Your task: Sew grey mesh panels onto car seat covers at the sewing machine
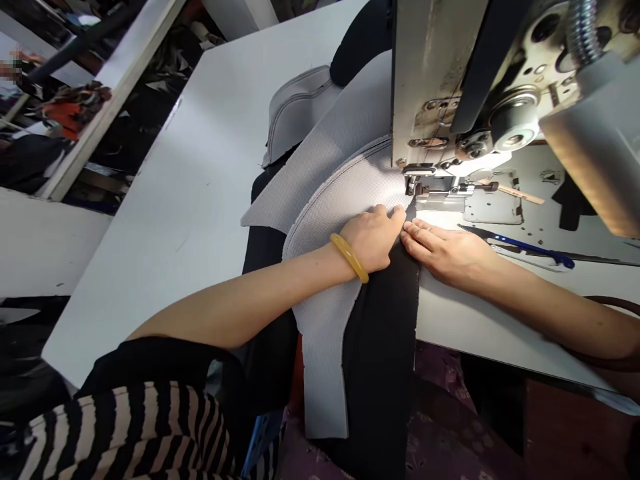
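Note:
Grey mesh fabric (327,393) and black fabric (380,360) lie layered across the sewing machine's table, their lower ends hanging over its front edge. My left hand (373,233), with a yellow bangle at the wrist, has its fingers curled onto the grey piece just in front of the presser foot (411,185). At the right edge of the black piece, my right hand (443,250) holds its fingers pressed together on the border; its thumb is hidden. The two hands' fingertips almost meet. The sewing machine (440,80) stands over the fabric, its lamp lighting the stitching spot.
Blue-handled thread snips (535,250) lie right of my right hand, near a tan stick (520,193) and a small black piece (570,200). More stitched grey fabric (300,110) rests behind. A wooden-edged bin (120,100) with dark scraps stands left of the white table (200,167).

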Demonstrator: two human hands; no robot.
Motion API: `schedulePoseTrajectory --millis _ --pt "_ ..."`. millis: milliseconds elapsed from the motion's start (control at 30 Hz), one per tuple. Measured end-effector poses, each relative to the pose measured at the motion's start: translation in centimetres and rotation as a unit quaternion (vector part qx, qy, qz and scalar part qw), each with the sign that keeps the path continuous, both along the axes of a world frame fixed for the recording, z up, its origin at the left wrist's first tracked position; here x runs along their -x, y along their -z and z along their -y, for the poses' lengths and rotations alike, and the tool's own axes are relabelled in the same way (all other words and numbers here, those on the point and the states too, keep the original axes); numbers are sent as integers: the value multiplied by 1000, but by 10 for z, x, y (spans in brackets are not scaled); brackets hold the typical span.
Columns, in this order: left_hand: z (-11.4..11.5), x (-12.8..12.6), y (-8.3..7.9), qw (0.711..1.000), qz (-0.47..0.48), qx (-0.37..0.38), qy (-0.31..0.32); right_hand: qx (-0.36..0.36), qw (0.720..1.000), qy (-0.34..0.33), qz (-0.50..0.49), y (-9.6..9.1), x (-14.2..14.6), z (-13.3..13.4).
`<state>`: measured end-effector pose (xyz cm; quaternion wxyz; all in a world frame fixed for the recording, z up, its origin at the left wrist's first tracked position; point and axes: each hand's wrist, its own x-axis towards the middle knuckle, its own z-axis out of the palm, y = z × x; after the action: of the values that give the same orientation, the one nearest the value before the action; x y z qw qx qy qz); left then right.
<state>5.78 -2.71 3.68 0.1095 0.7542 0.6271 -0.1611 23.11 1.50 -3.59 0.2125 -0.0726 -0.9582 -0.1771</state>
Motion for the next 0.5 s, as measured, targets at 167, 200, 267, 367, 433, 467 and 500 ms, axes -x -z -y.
schedulePoseTrajectory --millis 167,200,267,367,433,467,500 --pt "-14 4 -12 996 88 31 2 8 999 -12 -37 1 1 2" --pt "-16 3 -16 993 107 42 0 7 999 -15 -37 1 1 2" --pt "-20 1 -20 990 128 55 -11 16 999 -11 -35 0 1 3" --pt "-22 -3 -19 988 140 52 -29 40 999 15 -17 -1 1 5" --pt "-21 -4 -16 988 142 53 -33 29 999 24 1 -2 1 5" --pt "-21 -5 -15 988 144 54 -34 13 1000 26 1 -2 2 5" --pt "-21 -5 -14 987 147 57 -33 -5 1000 27 -6 -3 2 5"
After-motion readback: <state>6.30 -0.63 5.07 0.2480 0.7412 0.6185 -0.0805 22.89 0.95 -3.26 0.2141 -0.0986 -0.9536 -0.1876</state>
